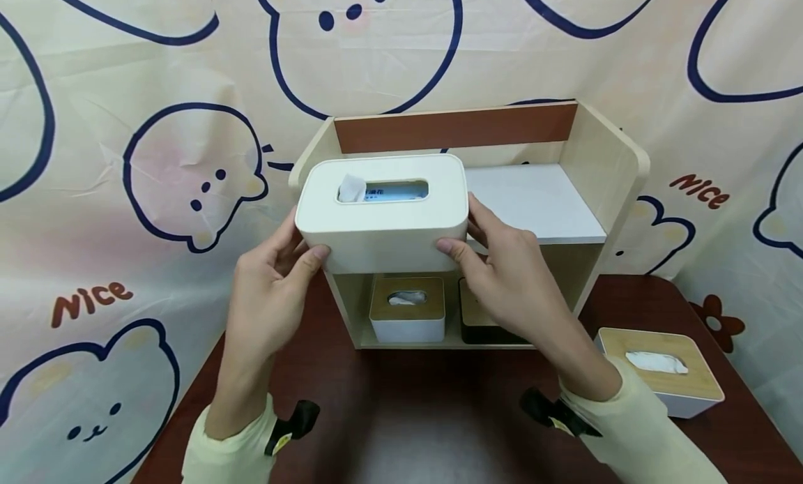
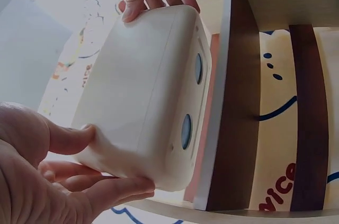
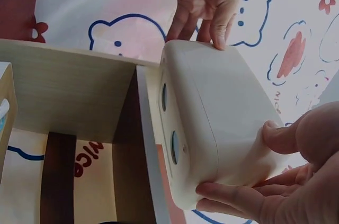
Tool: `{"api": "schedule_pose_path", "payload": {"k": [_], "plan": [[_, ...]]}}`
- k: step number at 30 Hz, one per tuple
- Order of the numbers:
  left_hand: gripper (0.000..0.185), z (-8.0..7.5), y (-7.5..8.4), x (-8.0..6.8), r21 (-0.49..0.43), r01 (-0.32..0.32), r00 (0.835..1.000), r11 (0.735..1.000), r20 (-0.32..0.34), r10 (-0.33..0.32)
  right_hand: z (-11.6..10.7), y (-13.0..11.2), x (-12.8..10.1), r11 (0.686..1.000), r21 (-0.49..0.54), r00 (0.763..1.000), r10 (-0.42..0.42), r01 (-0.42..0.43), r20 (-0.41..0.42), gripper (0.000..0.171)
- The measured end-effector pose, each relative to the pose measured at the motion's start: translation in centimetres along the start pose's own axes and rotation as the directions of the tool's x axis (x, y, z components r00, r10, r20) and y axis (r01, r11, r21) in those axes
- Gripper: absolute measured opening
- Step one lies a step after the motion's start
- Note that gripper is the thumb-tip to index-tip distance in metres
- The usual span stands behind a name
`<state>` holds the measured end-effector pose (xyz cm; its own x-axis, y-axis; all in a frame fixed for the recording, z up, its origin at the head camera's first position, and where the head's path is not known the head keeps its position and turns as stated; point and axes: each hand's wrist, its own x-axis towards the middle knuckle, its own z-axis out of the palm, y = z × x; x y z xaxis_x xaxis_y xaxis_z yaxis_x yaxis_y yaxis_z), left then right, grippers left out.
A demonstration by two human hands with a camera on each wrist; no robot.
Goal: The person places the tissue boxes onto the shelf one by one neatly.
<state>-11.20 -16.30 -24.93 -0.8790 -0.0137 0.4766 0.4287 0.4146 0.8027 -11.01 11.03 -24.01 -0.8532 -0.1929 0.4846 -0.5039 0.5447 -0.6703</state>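
Note:
Both hands hold a white tissue box (image 1: 381, 250), one at each end. Through the oval slot in its top, a white tissue and a blue packet show. My left hand (image 1: 266, 296) grips the left end, thumb on the front face. At the right end, my right hand (image 1: 511, 271) grips it the same way, thumb near the front corner. The box overlaps the left part of the upper shelf (image 1: 533, 198) in the head view. In the left wrist view, the underside (image 2: 186, 102) with two round openings faces the shelf board (image 2: 214, 128), close over it.
A small wooden rack (image 1: 617, 149) stands on the dark red table (image 1: 433, 414). Its lower level holds a wood-topped tissue box (image 1: 408, 327) and a black-sided one (image 1: 477, 316). Another wood-topped tissue box (image 1: 684, 372) sits at the table's right. Patterned cloth (image 1: 157, 275) hangs behind.

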Motion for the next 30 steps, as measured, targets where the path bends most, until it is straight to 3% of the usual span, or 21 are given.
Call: {"api": "schedule_pose_path", "payload": {"k": [7, 18, 30], "plan": [[0.062, 0.8, -0.5, 1.9, -0.037, 0.006, 0.999, 0.999, -0.05, -0.008, 0.1, 0.8, 2.1, 1.0, 0.001, 1.0, 0.027, -0.027, -0.008, 0.066], [0.06, 2.4, -1.2, 3.7, -0.06, -0.026, 0.992, 0.998, -0.127, 0.018, 0.3, 1.5, 4.0, 0.996, -0.013, 0.995, 0.09, -0.091, -0.038, 0.067], [0.056, 4.1, -1.9, 4.5, -0.043, -0.049, 0.981, 0.998, -0.19, 0.04, 0.9, 2.3, 4.9, 0.992, 0.001, 0.99, 0.126, -0.126, -0.061, 0.064]]}}
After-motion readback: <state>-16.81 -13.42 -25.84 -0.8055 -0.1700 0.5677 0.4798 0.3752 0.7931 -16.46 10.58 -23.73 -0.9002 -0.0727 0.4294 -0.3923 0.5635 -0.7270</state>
